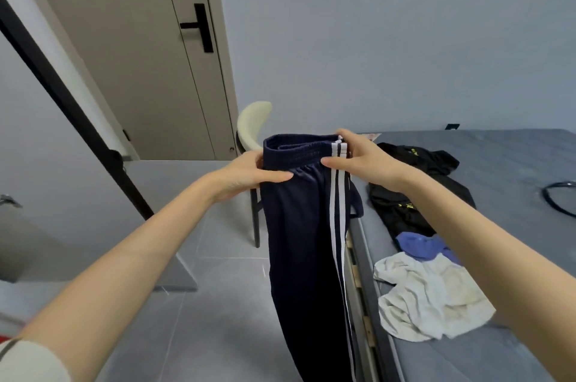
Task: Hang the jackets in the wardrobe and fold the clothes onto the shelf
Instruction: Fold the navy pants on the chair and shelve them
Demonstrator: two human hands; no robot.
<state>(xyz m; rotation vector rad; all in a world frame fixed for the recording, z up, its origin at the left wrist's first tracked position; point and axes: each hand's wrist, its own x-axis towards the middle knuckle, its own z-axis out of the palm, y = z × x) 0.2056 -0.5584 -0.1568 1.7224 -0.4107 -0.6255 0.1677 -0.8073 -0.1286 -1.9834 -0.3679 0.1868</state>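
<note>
Navy track pants [299, 241] with white side stripes hang in the air beside the bed, legs dropping toward the floor. My left hand [246, 176] pinches the left end of their elastic waistband. My right hand [358, 157] pinches the right end, at the stripes. On the grey mattress [514, 163] lie a black garment with yellow print [411, 188], a blue cloth [424, 244] and a crumpled white garment [430, 294]. No wardrobe or shelf is in view.
A cream chair [252, 126] with black legs stands behind the pants, near a beige door [140, 54] with a black handle. A grey table [168, 194] is at left. A black cable loop [558, 197] lies on the mattress at right.
</note>
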